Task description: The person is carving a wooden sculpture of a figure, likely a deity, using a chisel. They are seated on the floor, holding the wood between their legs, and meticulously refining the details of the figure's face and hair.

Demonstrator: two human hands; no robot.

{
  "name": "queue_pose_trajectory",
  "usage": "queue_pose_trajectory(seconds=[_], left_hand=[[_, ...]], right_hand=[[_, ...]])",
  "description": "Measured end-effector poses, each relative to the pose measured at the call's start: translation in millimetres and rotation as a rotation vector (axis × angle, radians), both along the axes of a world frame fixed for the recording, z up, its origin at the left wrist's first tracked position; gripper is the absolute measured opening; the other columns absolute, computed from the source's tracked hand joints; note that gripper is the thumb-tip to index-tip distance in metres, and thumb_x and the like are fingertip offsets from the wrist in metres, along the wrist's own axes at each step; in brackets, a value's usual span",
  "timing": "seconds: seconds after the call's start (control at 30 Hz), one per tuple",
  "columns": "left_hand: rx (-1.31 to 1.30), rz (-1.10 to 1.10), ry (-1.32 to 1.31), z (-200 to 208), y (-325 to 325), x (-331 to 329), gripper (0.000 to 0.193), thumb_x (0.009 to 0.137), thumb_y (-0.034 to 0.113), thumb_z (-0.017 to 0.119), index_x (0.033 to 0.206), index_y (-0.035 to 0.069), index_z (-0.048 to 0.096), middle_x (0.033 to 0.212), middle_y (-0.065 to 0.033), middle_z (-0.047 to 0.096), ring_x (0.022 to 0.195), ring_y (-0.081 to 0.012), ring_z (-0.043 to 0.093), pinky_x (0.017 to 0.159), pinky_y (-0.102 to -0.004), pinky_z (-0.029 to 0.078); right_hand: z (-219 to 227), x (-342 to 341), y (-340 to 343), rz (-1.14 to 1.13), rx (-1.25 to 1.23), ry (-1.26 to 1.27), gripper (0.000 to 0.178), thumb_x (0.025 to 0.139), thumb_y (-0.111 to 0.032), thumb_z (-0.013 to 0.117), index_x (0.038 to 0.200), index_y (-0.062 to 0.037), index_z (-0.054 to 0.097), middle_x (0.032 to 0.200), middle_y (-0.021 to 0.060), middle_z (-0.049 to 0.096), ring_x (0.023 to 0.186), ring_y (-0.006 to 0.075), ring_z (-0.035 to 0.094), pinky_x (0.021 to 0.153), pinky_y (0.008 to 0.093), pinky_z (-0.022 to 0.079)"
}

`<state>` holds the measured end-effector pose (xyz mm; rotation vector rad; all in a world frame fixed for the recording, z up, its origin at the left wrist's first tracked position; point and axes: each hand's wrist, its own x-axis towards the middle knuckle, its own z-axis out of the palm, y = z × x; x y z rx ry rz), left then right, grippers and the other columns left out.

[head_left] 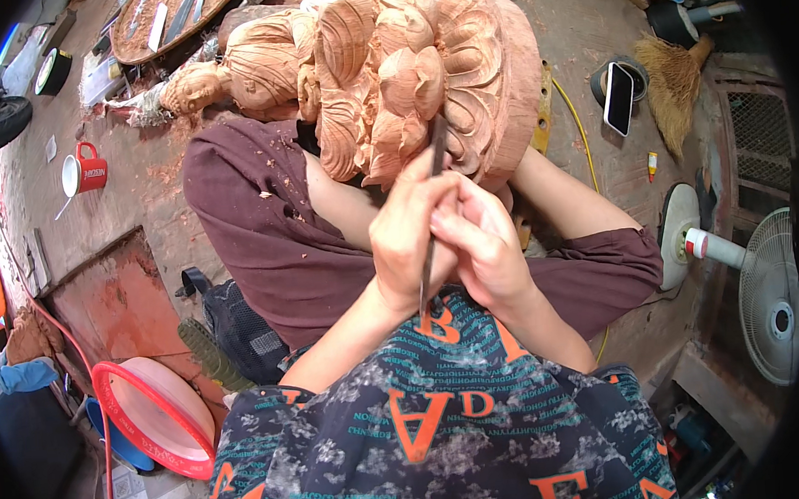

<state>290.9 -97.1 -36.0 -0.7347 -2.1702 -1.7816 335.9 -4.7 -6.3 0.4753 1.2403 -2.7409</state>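
Note:
A large reddish wooden carving (407, 66) with rounded petal-like folds lies across my lap, its figure head (193, 86) toward the left. My left hand (408, 235) and my right hand (482, 244) are pressed together, both wrapped around a thin dark carving chisel (431, 202). The chisel's tip rests against the carving's lower folds. My crossed legs in dark maroon trousers (261, 230) prop up the wood.
A red mug (84, 173) stands on the floor at left. A round tray of tools (170, 16) lies at the top left. A phone (618, 97) and a small broom (677, 77) are at right, with a white fan (773, 295). A red-rimmed basin (149, 416) sits at lower left.

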Motion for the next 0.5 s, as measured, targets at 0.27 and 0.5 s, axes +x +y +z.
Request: queue_pose_trajectory(seconds=[0.27,0.5], left_hand=[[-0.012,0.009,0.02,-1.2,2.1,-1.3,0.02,0.077,-0.005,0.063,0.096,-0.003,0.062,0.108,-0.0238,0.063,0.089,-0.0359,0.066,0.074,-0.0371,0.054],[0.028,0.005,0.017,1.9,5.1,4.0,0.022,0.075,-0.006,0.063,0.097,-0.002,0.06,0.105,-0.0237,0.063,0.086,-0.0363,0.066,0.072,-0.0382,0.054]], right_hand=[[2.2,-0.2,-0.8,-0.012,0.039,-0.03,0.025,0.09,-0.002,0.053,0.115,0.0005,0.051,0.102,0.0032,0.057,0.096,0.0075,0.055,0.087,0.0228,0.044],[13.7,1.7,-3.6,-0.058,0.083,-0.05,0.02,0.089,-0.001,0.054,0.109,-0.0006,0.052,0.098,0.0022,0.058,0.09,0.0059,0.055,0.08,0.0219,0.045]])
